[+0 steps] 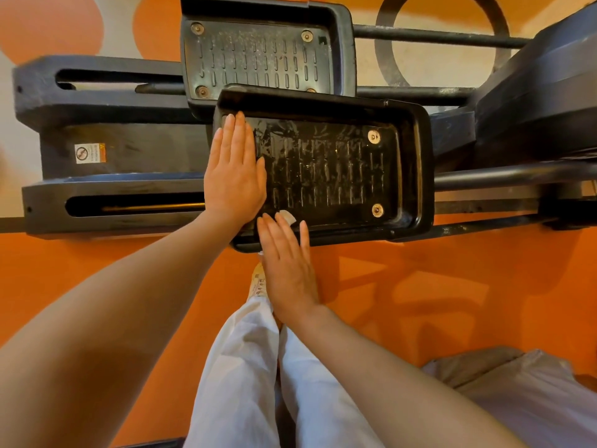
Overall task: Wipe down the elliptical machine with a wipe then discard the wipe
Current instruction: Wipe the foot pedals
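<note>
The near black foot pedal (326,169) of the elliptical machine looks wet and glossy. My left hand (234,176) lies flat with straight fingers on the pedal's left end. My right hand (286,263) lies flat over the pedal's front rim, fingers straight. A small white piece of the wipe (287,216) shows at its fingertips, inside the pedal's front edge; most of the wipe is hidden under the hand. A second pedal (258,56), dusty and dull, sits behind the first.
Black rails (106,202) run left of the pedals, with a warning sticker (89,153) on the frame. The machine's body (536,101) rises at right. Below are the orange floor (420,286), my white trousers (245,367) and grey fabric (517,389) at lower right.
</note>
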Tool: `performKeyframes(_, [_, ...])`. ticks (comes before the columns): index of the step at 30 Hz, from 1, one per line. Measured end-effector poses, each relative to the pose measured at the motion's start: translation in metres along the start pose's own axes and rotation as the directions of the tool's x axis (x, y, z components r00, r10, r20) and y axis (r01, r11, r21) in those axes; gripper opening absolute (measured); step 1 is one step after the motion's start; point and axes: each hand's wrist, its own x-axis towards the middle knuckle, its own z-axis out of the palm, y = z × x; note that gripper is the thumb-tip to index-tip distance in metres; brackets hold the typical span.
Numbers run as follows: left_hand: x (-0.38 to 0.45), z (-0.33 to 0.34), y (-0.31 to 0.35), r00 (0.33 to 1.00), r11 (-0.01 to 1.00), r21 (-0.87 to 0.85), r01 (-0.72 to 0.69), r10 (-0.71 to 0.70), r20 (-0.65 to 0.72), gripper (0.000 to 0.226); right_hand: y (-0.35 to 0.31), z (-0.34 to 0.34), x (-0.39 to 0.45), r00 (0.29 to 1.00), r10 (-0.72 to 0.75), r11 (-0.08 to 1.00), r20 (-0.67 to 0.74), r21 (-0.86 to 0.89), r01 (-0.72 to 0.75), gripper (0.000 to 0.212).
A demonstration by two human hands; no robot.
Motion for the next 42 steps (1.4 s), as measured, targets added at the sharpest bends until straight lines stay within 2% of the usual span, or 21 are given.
performKeyframes(5, [0.0, 0.002, -0.003, 1.0, 1.0, -0.004, -0.017, 0.017, -0.015, 0.061, -0.006, 0.001, 0.0, 1.0, -0.017, 1.0, 0.011, -0.023, 0.017, 0.068])
performKeyframes(9, [0.0, 0.002, -0.002, 1.0, 1.0, -0.011, -0.016, 0.016, -0.012, 0.062, -0.007, 0.001, 0.001, 0.999, -0.018, 0.999, 0.033, 0.029, 0.017, 0.067])
performKeyframes(12, [0.0, 0.001, -0.002, 1.0, 1.0, -0.009, -0.018, 0.018, -0.003, 0.061, 0.006, -0.003, -0.001, 0.995, -0.075, 0.993, 0.066, 0.092, 0.069, 0.074])
performKeyframes(15, [-0.001, 0.0, 0.0, 1.0, 1.0, -0.011, -0.017, 0.017, 0.002, 0.06, 0.032, -0.012, -0.005, 0.991, -0.096, 0.993, 0.098, 0.072, 0.089, 0.079])
performKeyframes(21, [-0.001, -0.006, -0.005, 0.998, 0.999, -0.007, -0.032, 0.033, 0.06, 0.062, 0.089, -0.03, -0.015, 0.99, -0.003, 1.0, 0.143, 0.024, 0.0, 0.073])
performKeyframes(28, [-0.001, -0.018, 0.005, 0.989, 1.0, 0.01, -0.015, 0.013, 0.148, 0.064, 0.122, -0.058, -0.023, 0.973, 0.107, 0.994, 0.205, 0.013, -0.112, 0.066])
performKeyframes(33, [-0.004, -0.032, 0.028, 0.968, 0.991, 0.027, -0.132, 0.123, 0.217, 0.064, 0.136, -0.077, -0.029, 0.959, 0.2, 0.978, 0.201, 0.016, -0.207, 0.07])
performKeyframes(42, [-0.01, -0.064, 0.092, 0.909, 0.947, 0.042, -0.318, 0.292, 0.296, 0.06, 0.138, -0.123, -0.039, 0.956, 0.286, 0.957, 0.074, 0.029, -0.288, 0.065])
